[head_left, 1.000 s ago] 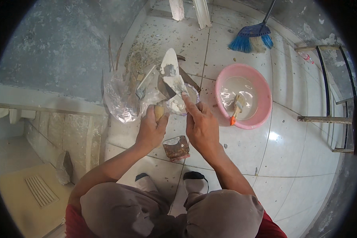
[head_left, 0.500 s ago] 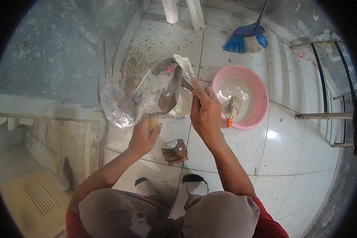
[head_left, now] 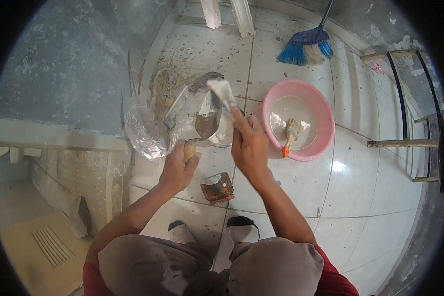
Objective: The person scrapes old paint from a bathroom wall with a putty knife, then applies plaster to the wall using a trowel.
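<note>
My left hand [head_left: 178, 170] is closed round the pale handle of a trowel [head_left: 207, 127], whose blade points away from me. White paste shows on the far part of that blade. In my right hand [head_left: 251, 150] is a putty knife [head_left: 222, 92], its blade coated in white paste and held over the trowel's far end; whether the two blades touch, I cannot tell. Behind the tools a round container [head_left: 224, 140] holding something whitish is largely hidden. Nearer to my feet, a brown block-like piece [head_left: 217, 188] with a grey-white top lies on the floor.
To the right stands a pink basin [head_left: 328, 130] of cloudy water with an orange-tipped paintbrush [head_left: 292, 132] inside. A blue broom [head_left: 306, 44] and a ladder-like frame [head_left: 402, 144] are further right. Clear plastic [head_left: 144, 130] and crumbled debris [head_left: 175, 81] lie by the left wall.
My right hand and the putty knife have moved left and slightly nearer, over the trowel. White paste now shows on the trowel's blade. My left hand has barely moved.
</note>
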The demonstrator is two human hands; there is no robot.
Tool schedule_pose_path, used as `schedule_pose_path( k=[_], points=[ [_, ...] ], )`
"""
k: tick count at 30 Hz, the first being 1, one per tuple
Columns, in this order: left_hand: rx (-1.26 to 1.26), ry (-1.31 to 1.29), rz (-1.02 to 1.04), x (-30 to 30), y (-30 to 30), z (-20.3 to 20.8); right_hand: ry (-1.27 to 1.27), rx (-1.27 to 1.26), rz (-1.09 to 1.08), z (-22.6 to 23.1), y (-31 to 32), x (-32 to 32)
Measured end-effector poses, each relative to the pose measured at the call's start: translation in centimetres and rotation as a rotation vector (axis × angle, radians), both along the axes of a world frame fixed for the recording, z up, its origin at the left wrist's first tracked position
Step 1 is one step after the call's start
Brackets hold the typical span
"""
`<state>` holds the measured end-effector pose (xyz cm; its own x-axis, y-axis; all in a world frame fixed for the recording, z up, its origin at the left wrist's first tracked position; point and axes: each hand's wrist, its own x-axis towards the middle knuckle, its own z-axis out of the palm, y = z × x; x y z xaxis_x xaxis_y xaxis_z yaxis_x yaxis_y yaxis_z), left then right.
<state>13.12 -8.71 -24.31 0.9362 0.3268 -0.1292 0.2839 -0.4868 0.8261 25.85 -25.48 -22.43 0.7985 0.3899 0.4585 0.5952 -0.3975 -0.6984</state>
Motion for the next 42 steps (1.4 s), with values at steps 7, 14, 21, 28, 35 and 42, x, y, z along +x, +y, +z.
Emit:
schedule_pose_path(
  k=[7,14,21,28,35,42],
  points=[
    [0.461,-0.072,0.007,-0.2,2.9,0.7,0.023,-0.063,-0.063,0.0,-4.2,-1.1],
    [0.471,-0.07,0.07,0.9,1.8,1.9,0.007,-0.317,-0.034,0.7,-4.5,-4.2],
    [0.42,0.024,0.022,0.5,0.3,1.6,0.008,-0.419,-0.006,-0.8,-2.8,-4.1],
    [0.545,0.072,-0.098,0.3,-0.6,3.1,-0.054,-0.501,-0.09,-1.5,-0.9,-0.9],
    [0.531,0.079,-0.097,-1.8,2.5,3.2,-0.132,-0.193,-0.078,2.1,2.2,3.4],
    [0.556,-0.074,0.135,-0.7,10.1,12.8,-0.156,0.016,0.045,13.1,6.0,7.0]
  ],
)
